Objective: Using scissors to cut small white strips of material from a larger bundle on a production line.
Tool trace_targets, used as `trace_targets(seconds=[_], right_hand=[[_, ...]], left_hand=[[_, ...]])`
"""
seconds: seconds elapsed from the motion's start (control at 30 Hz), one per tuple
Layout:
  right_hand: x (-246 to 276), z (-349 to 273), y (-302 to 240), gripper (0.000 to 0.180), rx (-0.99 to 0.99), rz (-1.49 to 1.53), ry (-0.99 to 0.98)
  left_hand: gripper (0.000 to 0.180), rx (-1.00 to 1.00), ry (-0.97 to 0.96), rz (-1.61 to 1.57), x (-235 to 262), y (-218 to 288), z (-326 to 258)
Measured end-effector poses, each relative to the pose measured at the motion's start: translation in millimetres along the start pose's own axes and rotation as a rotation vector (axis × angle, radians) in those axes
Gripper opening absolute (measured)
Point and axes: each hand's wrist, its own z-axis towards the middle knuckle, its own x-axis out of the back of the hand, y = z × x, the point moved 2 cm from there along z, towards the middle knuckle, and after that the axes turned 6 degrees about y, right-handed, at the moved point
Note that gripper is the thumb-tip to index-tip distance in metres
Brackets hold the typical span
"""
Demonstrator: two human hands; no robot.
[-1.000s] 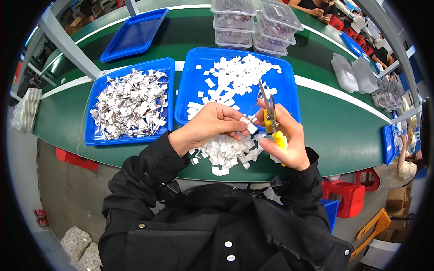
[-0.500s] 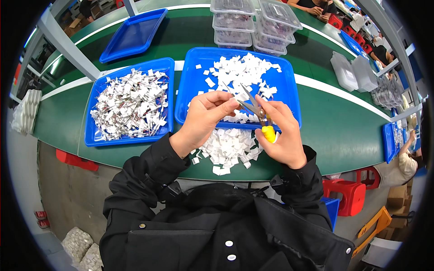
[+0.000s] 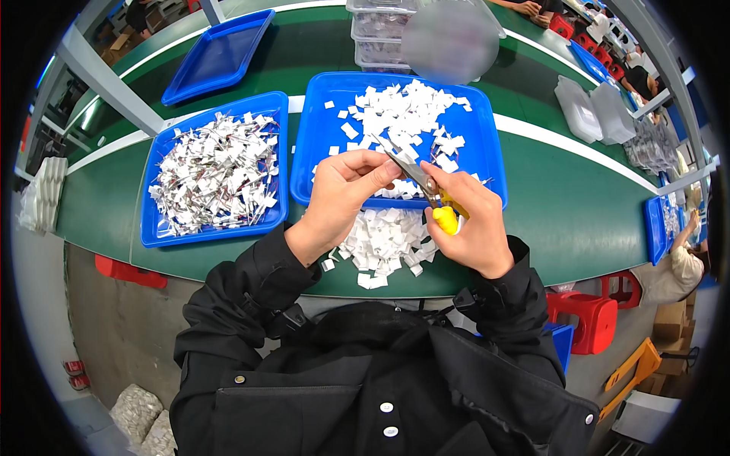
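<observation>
The right hand (image 3: 470, 220) wraps around small scissors (image 3: 423, 185) with yellow handles, fingers closed through the loops. The blades point up and left, toward the left hand (image 3: 342, 194). The left hand's fingers (image 3: 378, 169) are pinched shut on something tiny at the blade tips; it looks like one small white piece, but it is too small to tell for sure.

Just under the hands, a pile of white paper bits (image 3: 384, 242) lies on the green surface (image 3: 578, 213). These bits look very light and thin, and probably bend easily. A pinch on one edge should be enough to hold one.

A little farther sits a blue tray (image 3: 323, 137) with more white bits. To the left, another blue tray (image 3: 277, 152) holds white tags with thin wires.
</observation>
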Motion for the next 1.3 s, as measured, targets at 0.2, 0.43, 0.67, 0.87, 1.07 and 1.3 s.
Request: trace_targets(seconds=[0.2,0.43,0.67,0.87,1.07,1.3], right_hand=[[-3.0,-4.4,1.3,0.060,-0.005,-0.010,0.033],[-2.5,-4.8,6.6,0.057,-0.037,-0.024,0.029],[15.4,1.3,28.4,0.061,-0.426,0.918,0.151],[26.3,2.9,49.8,0.058,-0.792,1.747,0.338],[22.0,1.9,48.2,0.063,-0.686,1.680,0.272],[19.2,3.4,48.1,0.054,-0.682,1.549,0.272]], left_hand=[[0.014,0.013,0.038,0.024,-2.7,0.8,-0.5],[0.013,0.054,0.035,0.045,-1.2,5.7,1.0],[0.025,-0.420,0.205,-0.529,40.4,45.1,17.8],[0.036,-0.284,0.388,-0.435,52.5,57.4,18.7],[0.024,-0.133,-0.150,1.067,-21.4,20.0,45.2],[0.014,-0.648,-0.204,1.682,-35.6,-28.0,73.9]])
